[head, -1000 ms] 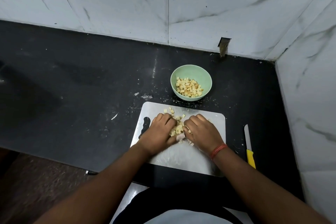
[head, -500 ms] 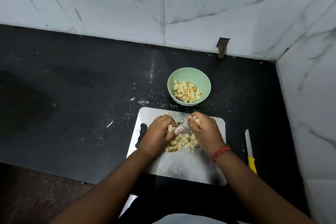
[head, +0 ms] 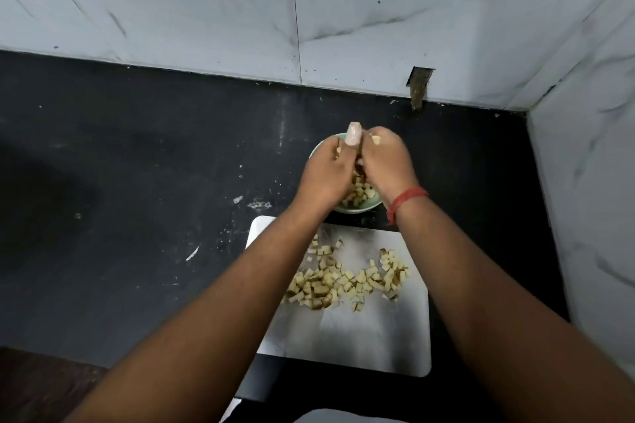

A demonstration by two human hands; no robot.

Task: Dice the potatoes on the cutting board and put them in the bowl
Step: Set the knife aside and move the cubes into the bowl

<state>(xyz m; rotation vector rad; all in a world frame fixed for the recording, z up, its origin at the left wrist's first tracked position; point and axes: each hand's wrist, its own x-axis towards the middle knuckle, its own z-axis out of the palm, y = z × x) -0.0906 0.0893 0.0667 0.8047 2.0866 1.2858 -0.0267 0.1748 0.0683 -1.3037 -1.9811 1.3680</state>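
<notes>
A mint-green bowl (head: 364, 209) stands on the black counter just behind the white cutting board (head: 378, 336) and holds potato dice (head: 360, 192). My left hand (head: 324, 175) and my right hand (head: 386, 161) are pressed together right above the bowl, fingers curled round a scooped load of dice. One cube shows at my right fingertips and my left thumb sticks up. A loose heap of potato dice (head: 330, 285) lies across the middle of the board. My hands hide most of the bowl.
The black counter (head: 137, 182) stretches to the left. Marble wall tiles close the back and the right side, with a small notch (head: 419, 86) at the wall's foot. The counter's front edge runs along the lower left. My right forearm covers the counter right of the board.
Both hands lifted off the board with a scoop of dice and moved forward over the bowl. The heap left on the board is now uncovered. The view shifted closer.
</notes>
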